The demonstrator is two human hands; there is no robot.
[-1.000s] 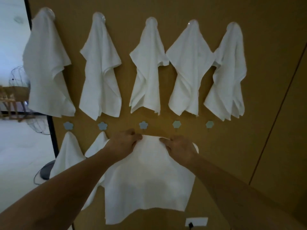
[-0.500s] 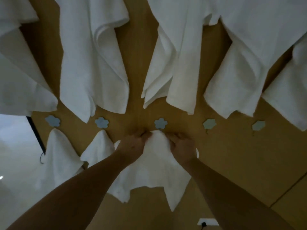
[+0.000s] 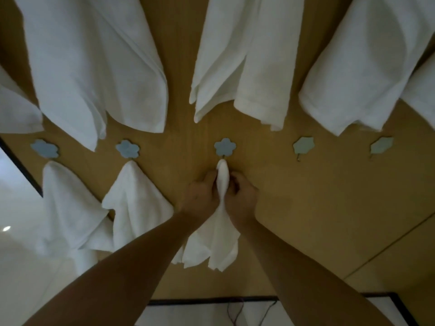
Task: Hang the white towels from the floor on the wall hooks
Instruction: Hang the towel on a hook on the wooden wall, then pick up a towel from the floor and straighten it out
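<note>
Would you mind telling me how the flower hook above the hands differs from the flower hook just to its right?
The middle hook looks blue, and the towel gripped by the left hand and right hand reaches up to it. The hook to its right looks paler and greener, and it is bare, its small metal prong showing. Both are flower-shaped and sit in the same lower row on the wall.
</note>
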